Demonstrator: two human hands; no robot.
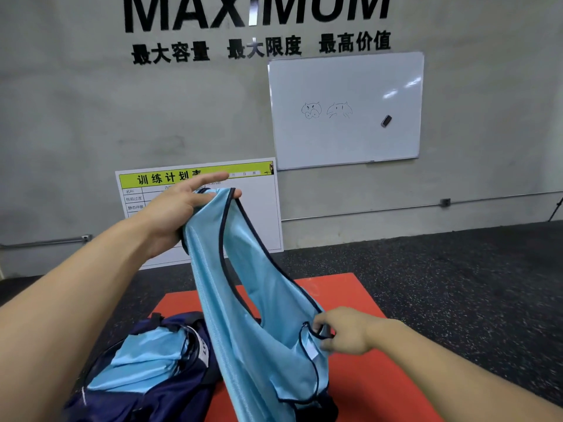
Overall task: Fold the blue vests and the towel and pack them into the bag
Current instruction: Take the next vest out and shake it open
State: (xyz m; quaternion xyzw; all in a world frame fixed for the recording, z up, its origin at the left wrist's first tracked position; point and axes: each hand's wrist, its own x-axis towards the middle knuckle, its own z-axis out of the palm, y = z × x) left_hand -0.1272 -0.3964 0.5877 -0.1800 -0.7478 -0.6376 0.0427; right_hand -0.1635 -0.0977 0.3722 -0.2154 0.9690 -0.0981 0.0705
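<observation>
Blue vest [259,315] is hanging mid-frame over the red mat [350,376], its long axis slanting from the left hand [179,214] gripping its upper strap down to the right hand [344,330] pinching its dark trim, the bag [128,400] lying lower left.

blue vest [243,315]: light blue mesh, dark trim, unfolded, held up in the air and draped down over the red mat | folded blue vest [143,360]: light blue, packed inside the bag, top exposed | bag [146,400]: navy, unzipped and open, laid lower left, partly on the mat
</observation>
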